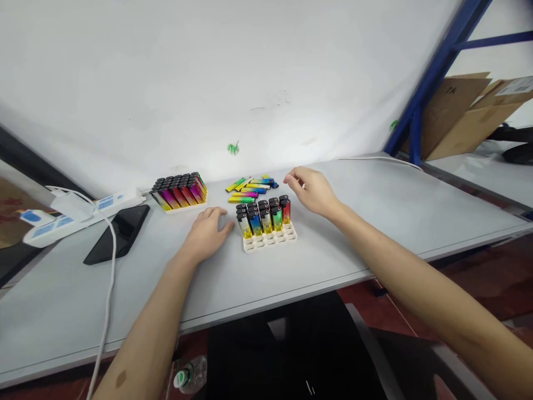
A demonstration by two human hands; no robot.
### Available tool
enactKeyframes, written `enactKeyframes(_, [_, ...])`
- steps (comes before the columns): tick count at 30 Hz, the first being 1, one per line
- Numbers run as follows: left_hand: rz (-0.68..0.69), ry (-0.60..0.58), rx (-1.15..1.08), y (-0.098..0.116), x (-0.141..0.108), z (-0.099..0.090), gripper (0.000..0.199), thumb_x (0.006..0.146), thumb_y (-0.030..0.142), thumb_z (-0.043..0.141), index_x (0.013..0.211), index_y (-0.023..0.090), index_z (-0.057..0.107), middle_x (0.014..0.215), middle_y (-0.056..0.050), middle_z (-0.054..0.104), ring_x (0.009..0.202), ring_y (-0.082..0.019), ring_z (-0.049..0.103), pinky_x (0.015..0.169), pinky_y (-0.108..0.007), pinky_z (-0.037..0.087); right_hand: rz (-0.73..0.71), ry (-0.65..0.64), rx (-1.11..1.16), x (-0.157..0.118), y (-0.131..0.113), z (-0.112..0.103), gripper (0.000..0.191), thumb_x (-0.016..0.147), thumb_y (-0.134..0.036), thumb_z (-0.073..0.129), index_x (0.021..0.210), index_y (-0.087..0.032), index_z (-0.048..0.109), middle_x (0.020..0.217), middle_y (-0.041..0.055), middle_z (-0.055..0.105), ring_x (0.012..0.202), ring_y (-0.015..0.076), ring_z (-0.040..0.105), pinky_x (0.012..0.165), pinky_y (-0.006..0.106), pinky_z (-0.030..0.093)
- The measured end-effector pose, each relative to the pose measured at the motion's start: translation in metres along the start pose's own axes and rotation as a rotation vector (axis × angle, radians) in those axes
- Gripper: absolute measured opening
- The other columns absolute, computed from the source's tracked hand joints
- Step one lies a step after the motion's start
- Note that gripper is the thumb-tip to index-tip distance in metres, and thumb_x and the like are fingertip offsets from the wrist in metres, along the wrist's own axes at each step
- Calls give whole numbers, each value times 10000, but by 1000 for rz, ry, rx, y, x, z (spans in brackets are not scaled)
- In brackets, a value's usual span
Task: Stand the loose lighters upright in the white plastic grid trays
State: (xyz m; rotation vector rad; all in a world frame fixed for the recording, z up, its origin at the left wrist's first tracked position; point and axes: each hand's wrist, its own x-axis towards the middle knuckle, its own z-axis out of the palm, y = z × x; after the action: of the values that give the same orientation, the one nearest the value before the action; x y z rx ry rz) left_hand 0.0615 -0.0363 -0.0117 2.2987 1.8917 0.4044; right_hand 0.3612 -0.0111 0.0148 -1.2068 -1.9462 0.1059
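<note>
My left hand (207,234) lies on the table left of a white perforated rack (270,240), its fingers stretched out and thumb apart. It holds nothing. Upright lighters (266,218) with black tops and shiny white, blue, green and red bodies fill the rack's back rows. The front row of holes shows bare. My right hand (311,190) hovers behind and right of the rack, beside a loose pile of lighters (250,190) lying flat. Its fingers are loosely bent, thumb and index tips apart, with nothing visible between them.
A second rack (186,206), packed with lighters (179,190), stands at the back left. Left of it lie a black phone (119,233), a white power strip (66,222) and a white cable (112,266). Cardboard boxes (462,119) stand behind a blue frame (433,66) at right.
</note>
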Motion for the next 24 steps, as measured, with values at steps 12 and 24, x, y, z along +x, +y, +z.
enactKeyframes(12, [21, 15, -19, 0, -1, 0, 514, 919, 437, 450, 1302, 121, 585, 1405, -172, 580, 1371, -328, 480, 1174, -461, 360, 95, -383, -429, 20, 33, 39, 620, 1000, -383, 406, 1608, -269, 369, 1465, 191, 463, 1267, 375, 481, 1058, 542, 381])
enactKeyframes(24, [-1, 19, -23, -2, -1, 2, 524, 928, 435, 453, 1334, 121, 561, 1420, -165, 568, 1378, -314, 461, 1176, -449, 347, 78, -300, -337, 24, 30, 40, 505, 959, -445, 557, 1382, -170, 582, 1331, 184, 562, 1167, 354, 573, 998, 488, 445])
